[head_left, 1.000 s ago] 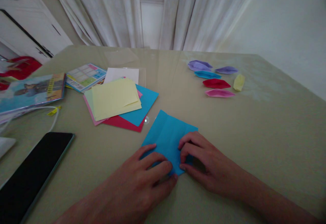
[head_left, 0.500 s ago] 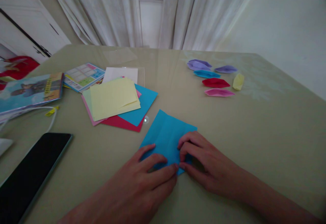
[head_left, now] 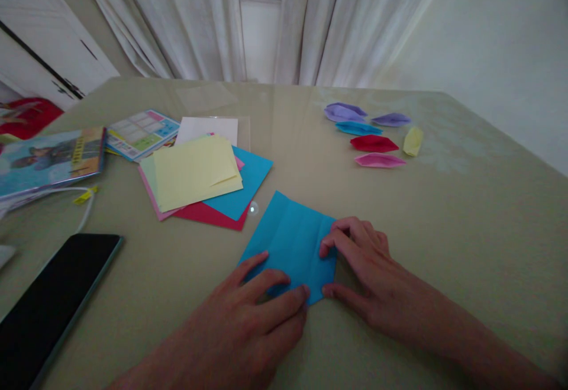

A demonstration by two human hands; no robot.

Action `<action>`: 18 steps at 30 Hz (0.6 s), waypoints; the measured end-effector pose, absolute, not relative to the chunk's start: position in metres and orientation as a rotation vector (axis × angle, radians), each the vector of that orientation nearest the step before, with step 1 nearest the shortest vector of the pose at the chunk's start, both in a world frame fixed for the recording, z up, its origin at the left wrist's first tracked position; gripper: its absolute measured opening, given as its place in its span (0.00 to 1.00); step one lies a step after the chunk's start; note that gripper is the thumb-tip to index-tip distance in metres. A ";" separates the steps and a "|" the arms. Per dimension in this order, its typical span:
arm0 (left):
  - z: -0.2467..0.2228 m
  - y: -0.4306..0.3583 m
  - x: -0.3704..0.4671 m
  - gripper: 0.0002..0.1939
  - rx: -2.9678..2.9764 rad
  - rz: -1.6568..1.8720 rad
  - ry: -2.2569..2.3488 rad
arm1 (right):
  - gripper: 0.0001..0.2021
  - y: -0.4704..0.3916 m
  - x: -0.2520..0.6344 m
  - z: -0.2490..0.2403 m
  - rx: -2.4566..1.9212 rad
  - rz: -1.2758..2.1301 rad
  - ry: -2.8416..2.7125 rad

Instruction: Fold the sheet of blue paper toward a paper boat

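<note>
A creased blue sheet of paper (head_left: 295,233) lies on the table in front of me, with straight fold lines running from its far edge toward me. My left hand (head_left: 261,307) rests on its near left part, fingers spread and pressing the paper down. At the right edge is my right hand (head_left: 359,266), its thumb apart from its bent fingers. Those fingertips touch the sheet near its right side, and the thumb tip sits by the near right corner. Nothing is pinched between them.
Coloured paper sheets (head_left: 195,174) lie stacked at left centre, a small clear disc (head_left: 253,208) beside them. Several folded paper pieces (head_left: 375,144) stand at back right. A phone (head_left: 57,301), a white cable (head_left: 91,206) and a picture booklet (head_left: 48,162) occupy the left.
My right hand has moved right and its thumb and fingers have parted. The sheet's right part now lies flatter. My left hand stays in place on the paper.
</note>
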State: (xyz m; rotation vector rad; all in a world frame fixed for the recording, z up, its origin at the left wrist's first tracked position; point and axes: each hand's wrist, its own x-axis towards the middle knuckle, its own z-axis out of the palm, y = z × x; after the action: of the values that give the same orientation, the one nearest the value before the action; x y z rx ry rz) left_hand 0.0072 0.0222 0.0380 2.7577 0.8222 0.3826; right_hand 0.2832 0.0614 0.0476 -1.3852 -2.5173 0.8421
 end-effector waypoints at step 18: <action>0.024 0.022 0.008 0.23 2.731 0.398 0.774 | 0.13 0.064 0.284 0.047 -1.402 0.869 -2.531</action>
State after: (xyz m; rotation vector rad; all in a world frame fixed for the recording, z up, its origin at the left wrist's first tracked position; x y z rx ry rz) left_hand 0.0079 0.0216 0.0245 2.7305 0.7743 0.3978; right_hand 0.2836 0.0641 0.0474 -1.4023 -2.5309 0.8692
